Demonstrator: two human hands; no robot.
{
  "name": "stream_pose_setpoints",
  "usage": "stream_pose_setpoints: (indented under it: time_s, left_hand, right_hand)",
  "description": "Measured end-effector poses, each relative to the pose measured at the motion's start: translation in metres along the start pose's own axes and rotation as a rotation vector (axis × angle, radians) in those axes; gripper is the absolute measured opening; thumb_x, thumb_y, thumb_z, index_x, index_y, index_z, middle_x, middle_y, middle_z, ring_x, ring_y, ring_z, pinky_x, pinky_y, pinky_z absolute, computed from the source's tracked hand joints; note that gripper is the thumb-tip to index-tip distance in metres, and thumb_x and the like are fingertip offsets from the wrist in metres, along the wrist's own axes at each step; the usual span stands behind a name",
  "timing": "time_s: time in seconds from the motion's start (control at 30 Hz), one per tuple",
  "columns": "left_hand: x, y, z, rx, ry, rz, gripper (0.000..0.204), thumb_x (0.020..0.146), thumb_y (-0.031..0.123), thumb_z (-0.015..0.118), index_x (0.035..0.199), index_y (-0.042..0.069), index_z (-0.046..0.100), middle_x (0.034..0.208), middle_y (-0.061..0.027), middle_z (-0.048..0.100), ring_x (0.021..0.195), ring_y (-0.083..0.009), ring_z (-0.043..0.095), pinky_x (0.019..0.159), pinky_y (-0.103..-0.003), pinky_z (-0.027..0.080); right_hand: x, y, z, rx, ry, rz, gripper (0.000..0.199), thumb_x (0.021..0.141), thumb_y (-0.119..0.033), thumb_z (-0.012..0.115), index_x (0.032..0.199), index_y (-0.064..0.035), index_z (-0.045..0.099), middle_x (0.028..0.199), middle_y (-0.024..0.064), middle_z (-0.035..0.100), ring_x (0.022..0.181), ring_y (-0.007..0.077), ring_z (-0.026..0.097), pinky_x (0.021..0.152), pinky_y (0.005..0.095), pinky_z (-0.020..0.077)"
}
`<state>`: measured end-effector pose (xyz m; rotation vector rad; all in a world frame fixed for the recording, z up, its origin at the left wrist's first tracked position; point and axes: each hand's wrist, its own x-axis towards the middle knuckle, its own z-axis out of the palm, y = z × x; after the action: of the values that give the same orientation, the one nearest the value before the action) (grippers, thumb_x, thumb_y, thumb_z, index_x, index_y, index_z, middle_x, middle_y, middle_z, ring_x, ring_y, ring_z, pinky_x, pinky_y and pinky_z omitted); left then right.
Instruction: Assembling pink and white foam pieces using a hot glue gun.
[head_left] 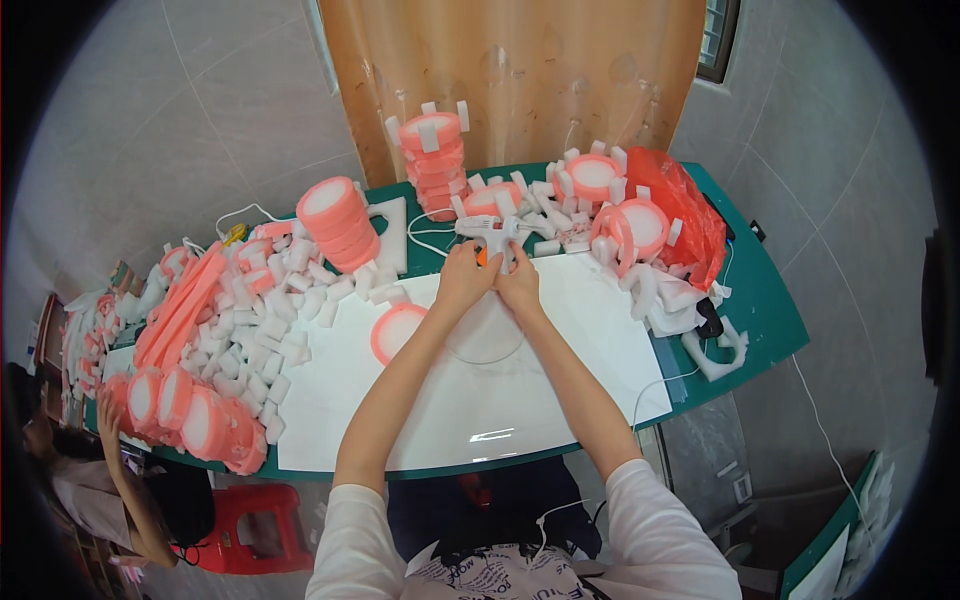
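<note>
A white glue gun (488, 228) with an orange part is held up over the far middle of the white board. My right hand (518, 284) is closed around its handle. Close beside it, my left hand (464, 278) is closed at the gun's orange part, its fingers partly hidden. Below my wrists a clear round outline (485, 350) shows on the white board (470, 420); what it belongs to I cannot tell. Left of my left forearm lies a pink foam ring with a white centre (398, 333).
White foam pieces (240, 345) heap on the left, with pink foam strips (180, 310) and pink discs (205, 420). Stacks of pink discs (340, 225) stand behind. A red plastic bag (680, 215) sits at the far right. Another person's hand (108, 420) is at the left edge.
</note>
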<state>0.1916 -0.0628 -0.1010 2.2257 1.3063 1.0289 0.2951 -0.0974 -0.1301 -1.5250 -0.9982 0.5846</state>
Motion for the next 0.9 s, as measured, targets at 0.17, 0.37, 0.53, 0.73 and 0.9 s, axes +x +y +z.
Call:
stream_pose_setpoints:
  time_s: [0.17, 0.37, 0.53, 0.73, 0.9]
  left_hand:
    - [0.020, 0.011, 0.013, 0.116, -0.126, -0.120, 0.049, 0.067, 0.042, 0.063, 0.082, -0.005, 0.059, 0.079, -0.0239, 0.059, 0.073, -0.0352, 0.059, 0.066, -0.040, 0.047]
    - [0.030, 0.005, 0.018, 0.148, -0.157, -0.081, 0.046, 0.063, 0.042, 0.066, 0.064, -0.003, 0.060, 0.066, -0.0214, 0.060, 0.062, -0.0340, 0.060, 0.059, -0.040, 0.048]
    - [0.022, -0.017, 0.010, 0.102, -0.137, 0.025, 0.042, 0.064, 0.039, 0.069, 0.067, -0.002, 0.059, 0.062, -0.0162, 0.060, 0.055, -0.0262, 0.059, 0.053, -0.033, 0.047]
    - [0.011, -0.011, 0.003, -0.215, -0.210, -0.136, 0.031, 0.073, 0.028, 0.067, 0.079, -0.002, 0.061, 0.063, -0.0082, 0.060, 0.055, -0.0124, 0.059, 0.049, -0.026, 0.046]
    - [0.005, -0.018, 0.005, -0.237, -0.125, -0.059, 0.032, 0.074, 0.026, 0.066, 0.090, -0.002, 0.061, 0.071, -0.0068, 0.061, 0.055, -0.0102, 0.059, 0.048, -0.024, 0.045]
  right_hand:
    - [0.013, 0.019, -0.003, -0.108, 0.004, -0.097, 0.069, 0.057, -0.024, 0.074, 0.114, 0.0033, 0.047, 0.084, 0.0182, 0.061, 0.076, 0.0287, 0.061, 0.066, 0.0350, 0.0464]
    - [0.020, 0.012, -0.022, -0.421, -0.267, -0.146, 0.067, 0.055, -0.042, 0.074, 0.102, -0.0009, 0.051, 0.093, 0.0177, 0.061, 0.083, 0.0321, 0.060, 0.068, 0.0352, 0.0468]
    - [0.013, -0.005, -0.043, -0.790, -0.453, -0.219, 0.081, 0.058, -0.063, 0.061, 0.124, -0.0186, 0.043, 0.093, 0.0146, 0.062, 0.086, 0.0300, 0.060, 0.071, 0.0403, 0.0481]
    - [0.017, -0.004, -0.050, -0.761, -0.286, -0.181, 0.043, 0.080, -0.038, 0.053, 0.119, -0.0198, 0.052, 0.087, 0.0147, 0.063, 0.081, 0.0305, 0.061, 0.067, 0.0417, 0.0485]
    - [0.016, 0.000, -0.031, -0.682, -0.035, -0.209, 0.026, 0.079, -0.030, 0.053, 0.099, -0.0167, 0.064, 0.082, 0.0162, 0.063, 0.075, 0.0337, 0.061, 0.066, 0.0438, 0.0472]
